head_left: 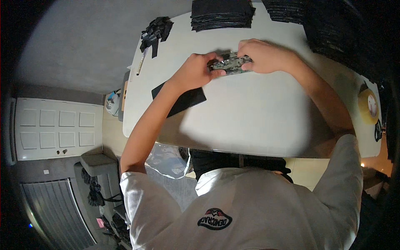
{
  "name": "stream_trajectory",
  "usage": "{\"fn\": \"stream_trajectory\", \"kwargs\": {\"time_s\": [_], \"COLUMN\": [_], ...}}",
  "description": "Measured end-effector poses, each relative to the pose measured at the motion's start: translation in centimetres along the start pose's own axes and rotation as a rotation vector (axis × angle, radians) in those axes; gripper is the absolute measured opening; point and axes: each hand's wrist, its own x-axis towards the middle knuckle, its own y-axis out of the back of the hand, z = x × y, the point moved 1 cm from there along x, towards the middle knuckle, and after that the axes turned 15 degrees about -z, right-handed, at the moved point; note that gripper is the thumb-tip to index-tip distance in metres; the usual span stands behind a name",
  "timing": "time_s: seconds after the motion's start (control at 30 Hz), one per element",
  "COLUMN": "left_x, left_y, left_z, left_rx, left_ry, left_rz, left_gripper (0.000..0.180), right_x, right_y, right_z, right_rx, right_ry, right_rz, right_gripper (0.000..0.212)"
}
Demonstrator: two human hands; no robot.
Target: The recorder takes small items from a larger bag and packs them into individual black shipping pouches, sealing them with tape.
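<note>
Over the far middle of the white table (250, 112), both hands hold a flat camouflage-patterned piece (234, 63) with a glossy, clear-plastic look; its exact kind is not clear. My left hand (192, 71) grips its left end, the thumb lying along the near edge. My right hand (266, 57) has its fingers bent over the right end, with the thumb on the near side. A flat black rectangular packet (189, 102) lies on the table beneath my left forearm and partly hidden by it.
Black flat packets are stacked (222, 14) at the far edge, with more black piles (333, 37) at the far right. Crumpled black plastic (156, 33) and a pen (141, 62) lie far left. A roll of tape (368, 106) is at the right edge, beside black-handled scissors (378, 130).
</note>
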Motion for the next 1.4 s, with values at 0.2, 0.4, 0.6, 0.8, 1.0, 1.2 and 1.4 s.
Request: {"fn": "stream_trajectory", "kwargs": {"time_s": [0.2,0.4,0.6,0.8,1.0,1.2,1.4], "left_x": [1.8,1.2,-1.4,-4.9,-6.5,-8.8,-8.8], "left_y": [-0.8,0.0,-0.7,-0.5,0.0,-3.9,-5.5], "left_z": [-2.9,-3.9,-2.7,-2.7,-0.7,-4.2,-4.6], "left_rx": [0.188,-0.045,-0.645,-0.582,-0.553,-0.008,-0.009], "left_ry": [0.113,0.001,-0.081,0.048,-0.060,0.112,0.069], "left_rz": [0.083,0.098,0.328,0.380,0.477,0.391,0.455], "left_gripper": [0.059,0.049,0.039,0.043,0.035,0.034,0.020], "right_x": [1.2,1.2,1.9,2.2,2.8,2.8,3.0], "right_y": [-2.7,0.1,-0.3,-0.5,-0.9,-0.8,-1.3], "right_z": [3.7,2.3,1.6,-2.1,0.2,2.2,3.3], "right_rx": [-0.169,0.104,0.332,0.536,0.755,0.687,0.494], "right_ry": [0.177,0.120,0.101,0.117,0.281,0.080,0.053], "right_rz": [0.393,0.116,0.250,0.362,0.275,0.241,0.212], "right_gripper": [0.027,0.027,0.022,0.032,0.032,0.028,0.029]}}
